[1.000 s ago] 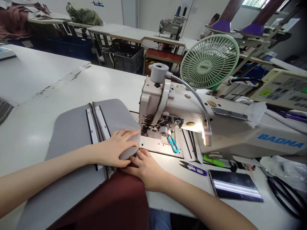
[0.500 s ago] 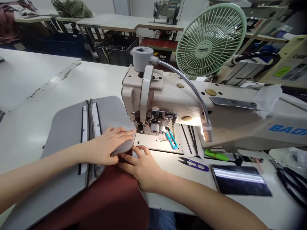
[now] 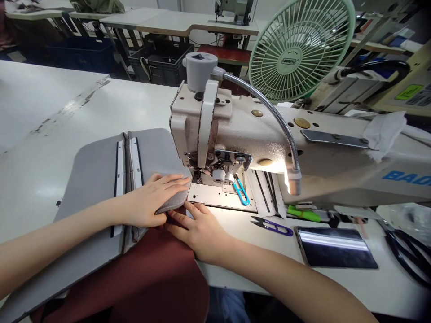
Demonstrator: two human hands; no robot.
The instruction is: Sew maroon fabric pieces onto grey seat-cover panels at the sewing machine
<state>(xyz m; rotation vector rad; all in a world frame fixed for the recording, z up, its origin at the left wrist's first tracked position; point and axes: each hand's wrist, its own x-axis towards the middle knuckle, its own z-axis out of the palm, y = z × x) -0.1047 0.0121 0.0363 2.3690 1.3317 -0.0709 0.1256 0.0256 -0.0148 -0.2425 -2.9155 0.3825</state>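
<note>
A grey padded fabric panel (image 3: 97,172) lies left of the sewing machine (image 3: 202,121), its rounded corner close to the needle area. Two white strips with dark edges run across its middle, beside a folded seam. Dark red material (image 3: 161,273) hangs from its near side, over the table edge. My left hand (image 3: 160,199) grips that corner, fingers stretched over the top and thumb at the near edge. Just right of it, my right hand (image 3: 198,231) holds the near edge of the same panel, its fingertips partly hidden under the corner.
Blue thread snips (image 3: 241,192) lie by the needle plate. Purple thread snips (image 3: 274,226), a phone (image 3: 336,246), a green-handled tool (image 3: 304,213) and black-handled scissors (image 3: 407,251) lie to the right. A lamp (image 3: 294,181) hangs over the bed; a green fan (image 3: 296,54) stands behind.
The view has shifted slightly, so the machine and table sit a little higher in the picture. Both hands keep their places on the panel; the corner has barely moved against the machine.
</note>
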